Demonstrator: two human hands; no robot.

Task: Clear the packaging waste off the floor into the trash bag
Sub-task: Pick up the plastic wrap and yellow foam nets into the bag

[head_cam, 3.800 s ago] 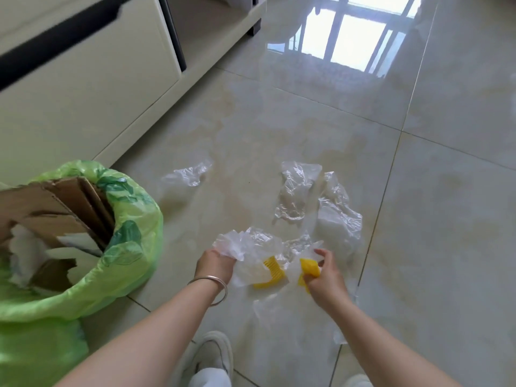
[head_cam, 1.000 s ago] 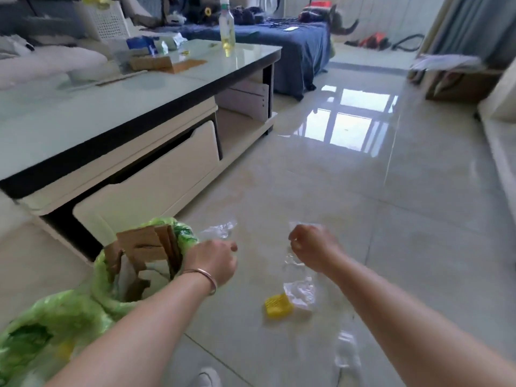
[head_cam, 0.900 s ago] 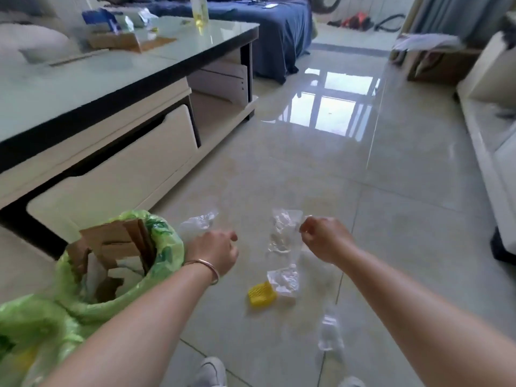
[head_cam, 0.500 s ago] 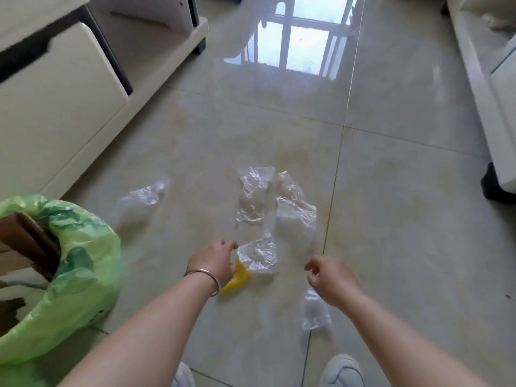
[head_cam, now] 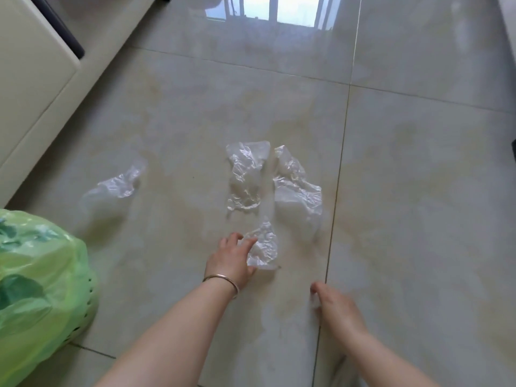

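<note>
Wrapper (head_cam: 262,245) (crumpled, clear) lies lengthwise away, touched by left hand (head_cam: 230,259).

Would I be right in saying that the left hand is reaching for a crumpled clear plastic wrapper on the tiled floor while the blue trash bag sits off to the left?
Almost: the trash bag is green, not blue, as the head view shows. The rest holds: the left hand is at a crumpled clear plastic wrapper on the tiled floor, with the bag off to the left.
</note>
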